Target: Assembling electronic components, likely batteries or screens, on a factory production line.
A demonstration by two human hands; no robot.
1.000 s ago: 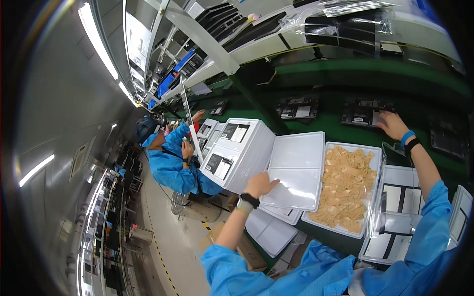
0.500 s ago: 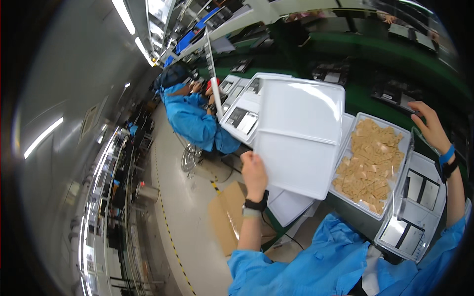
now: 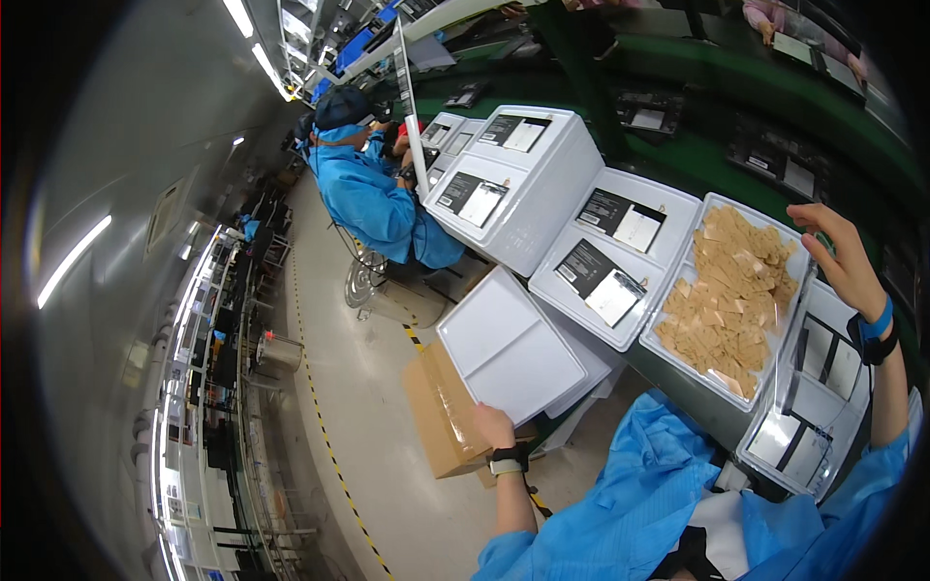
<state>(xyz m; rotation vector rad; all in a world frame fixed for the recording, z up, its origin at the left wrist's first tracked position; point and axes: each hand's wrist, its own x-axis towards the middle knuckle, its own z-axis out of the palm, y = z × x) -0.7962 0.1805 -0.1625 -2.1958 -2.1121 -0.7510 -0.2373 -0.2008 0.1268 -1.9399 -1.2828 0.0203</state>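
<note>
My left hand (image 3: 495, 427) grips the near edge of an empty white two-compartment tray (image 3: 518, 339), held low at the bench's left side above other white trays. My right hand (image 3: 841, 257) is open, its fingers apart, beside the far right corner of a white tray (image 3: 659, 341) heaped with small tan pieces (image 3: 728, 300). It holds nothing. Left of that heap lies a white tray (image 3: 573, 281) with two flat black-and-silver pieces, like battery packs (image 3: 620, 221), one in each compartment. A taller stack of white trays (image 3: 542, 208) carries similar pieces on top.
A cardboard box (image 3: 441, 412) stands on the floor under my left hand. At the right, a tray (image 3: 809, 426) holds more flat pieces. A co-worker in blue (image 3: 373, 208) sits beyond the tray stack. Devices lie along the green line (image 3: 697, 160).
My left hand has carried the empty tray down and left, off the trays on the bench. Flat pieces underneath are now uncovered. My right hand has shifted slightly left and downward, still empty.
</note>
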